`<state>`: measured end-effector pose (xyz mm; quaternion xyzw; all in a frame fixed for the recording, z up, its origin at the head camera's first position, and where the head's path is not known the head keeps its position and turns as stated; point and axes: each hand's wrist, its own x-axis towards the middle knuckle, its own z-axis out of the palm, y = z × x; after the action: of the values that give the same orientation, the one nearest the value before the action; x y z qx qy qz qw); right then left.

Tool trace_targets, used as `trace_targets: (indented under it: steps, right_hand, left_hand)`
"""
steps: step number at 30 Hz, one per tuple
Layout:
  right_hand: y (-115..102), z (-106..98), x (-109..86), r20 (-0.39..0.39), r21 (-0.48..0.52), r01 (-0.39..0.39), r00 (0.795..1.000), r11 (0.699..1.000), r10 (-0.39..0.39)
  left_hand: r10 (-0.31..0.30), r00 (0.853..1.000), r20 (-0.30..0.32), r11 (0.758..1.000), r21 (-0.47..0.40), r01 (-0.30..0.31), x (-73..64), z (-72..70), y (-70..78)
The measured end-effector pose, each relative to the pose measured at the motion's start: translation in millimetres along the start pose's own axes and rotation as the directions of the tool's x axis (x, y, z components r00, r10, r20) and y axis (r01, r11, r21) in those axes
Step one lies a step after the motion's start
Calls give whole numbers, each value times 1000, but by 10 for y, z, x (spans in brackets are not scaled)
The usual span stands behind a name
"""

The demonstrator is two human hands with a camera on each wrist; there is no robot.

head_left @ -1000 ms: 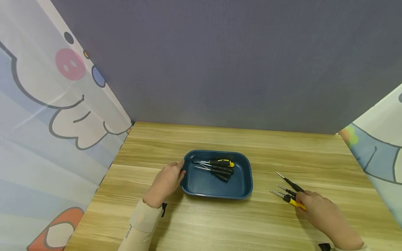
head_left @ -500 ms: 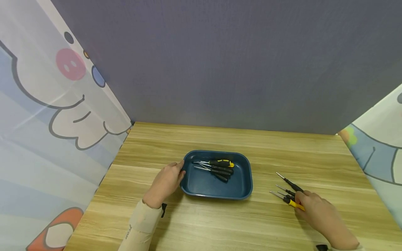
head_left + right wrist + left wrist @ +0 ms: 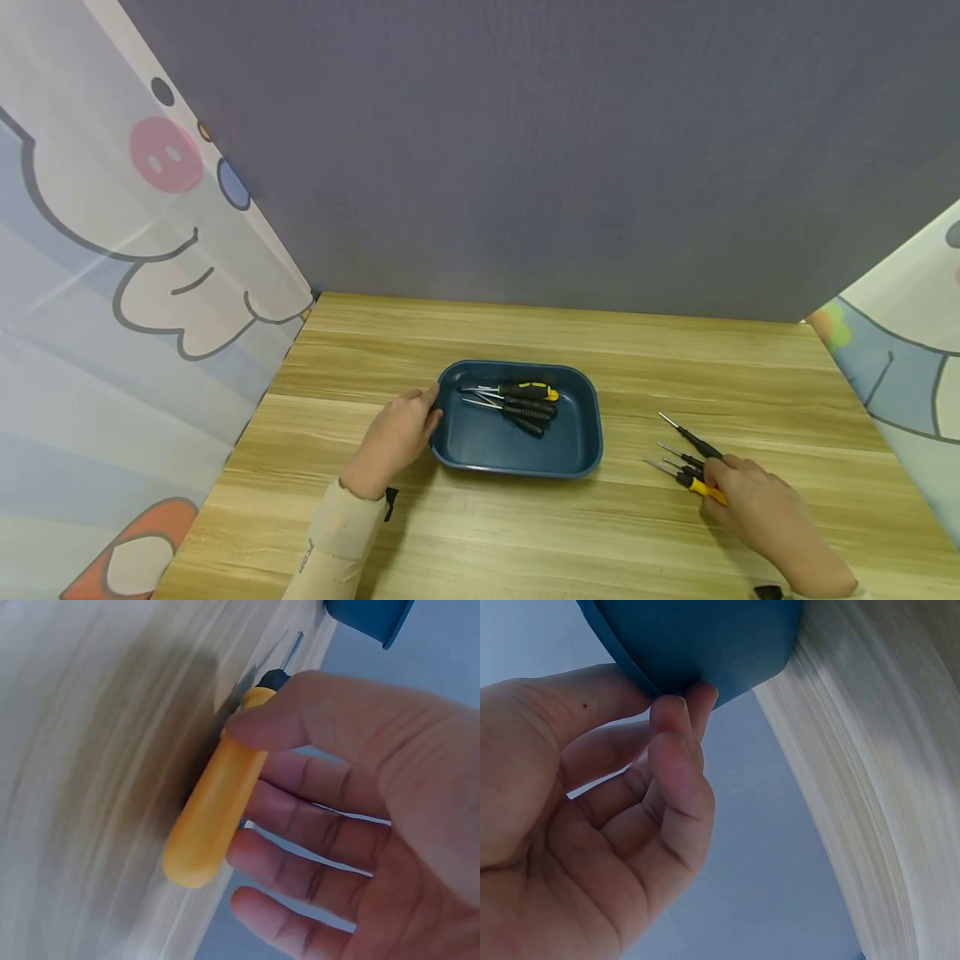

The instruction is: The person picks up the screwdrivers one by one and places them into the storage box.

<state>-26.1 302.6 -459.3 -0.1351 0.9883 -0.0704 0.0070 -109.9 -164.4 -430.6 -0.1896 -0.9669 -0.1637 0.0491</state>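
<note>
My left hand [image 3: 393,437] grips the left rim of a blue tray [image 3: 487,446]; in the left wrist view, thumb and fingertips pinch the tray's edge [image 3: 705,645]. Inside lie a black-and-yellow screwdriver [image 3: 527,390] and several black-handled screwdrivers [image 3: 531,407], shafts pointing left. Over to the right, my right hand [image 3: 757,504] holds a yellow-handled screwdriver [image 3: 214,806], thumb on one side and fingers on the other. Beside it on the table are black screwdrivers [image 3: 699,445], their handle ends partly hidden by the hand.
The wood-grain table [image 3: 570,533] runs back to a grey wall [image 3: 555,167]. Cartoon-printed curtains [image 3: 97,333] hang at both sides. Bare wood lies between the tray and the right-hand screwdrivers.
My right hand has shifted very slightly left with the yellow-handled screwdriver. The left hand and the tray stay where they were.
</note>
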Motion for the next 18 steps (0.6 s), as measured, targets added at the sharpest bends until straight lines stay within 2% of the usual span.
trace_targets:
  steps: [7, 12, 18]
  right_hand:
    - [-25, -75, 28, -79, 9, 34, 996, 999, -34]
    - [-68, -201, 133, -172, -16, 92, 981, 996, -93]
    - [-144, -418, 320, -214, -47, 163, 962, 985, -170]
  left_hand:
    - [-2, 1000, -1, 1000, -4, 2, -10, -13, 6]
    - [-2, 1000, -1, 1000, -1, 2, -13, -16, 5]
    - [13, 1000, -14, 1000, 6, -13, -9, -4, 1]
